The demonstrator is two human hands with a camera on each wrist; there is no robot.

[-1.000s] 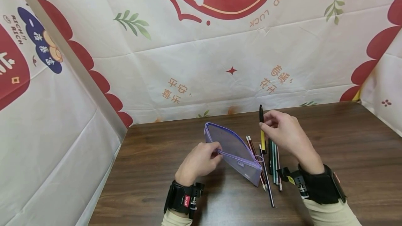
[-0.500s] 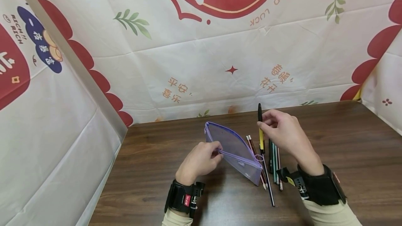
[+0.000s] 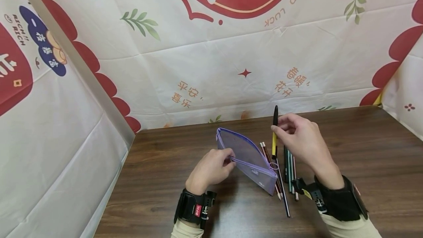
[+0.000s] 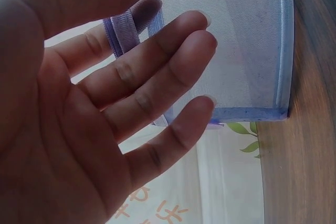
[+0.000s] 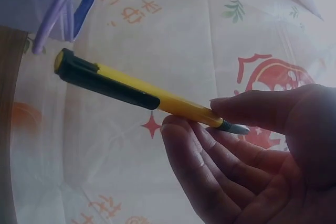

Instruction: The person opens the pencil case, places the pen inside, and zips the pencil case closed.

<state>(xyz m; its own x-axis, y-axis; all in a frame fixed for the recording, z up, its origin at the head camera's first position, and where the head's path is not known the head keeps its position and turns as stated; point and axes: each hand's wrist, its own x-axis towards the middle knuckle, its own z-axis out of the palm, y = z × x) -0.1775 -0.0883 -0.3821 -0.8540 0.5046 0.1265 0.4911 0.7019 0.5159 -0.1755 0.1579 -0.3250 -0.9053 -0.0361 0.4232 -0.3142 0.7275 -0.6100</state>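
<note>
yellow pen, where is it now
In the head view, the yellow pen is pinched in the right hand, near the right end of the purple pouch.

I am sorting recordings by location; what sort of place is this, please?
Probably a screened-off indoor desk: a wooden table, printed sheets hanging behind and beside it, and pencils beside a purple pouch.

We've got one purple mesh zip pouch (image 3: 259, 179), one yellow-and-black pen (image 3: 274, 144), two hands (image 3: 210, 166), two black wristbands (image 3: 190, 205), plus several pencils (image 3: 284, 194) too overlapped to count.
</note>
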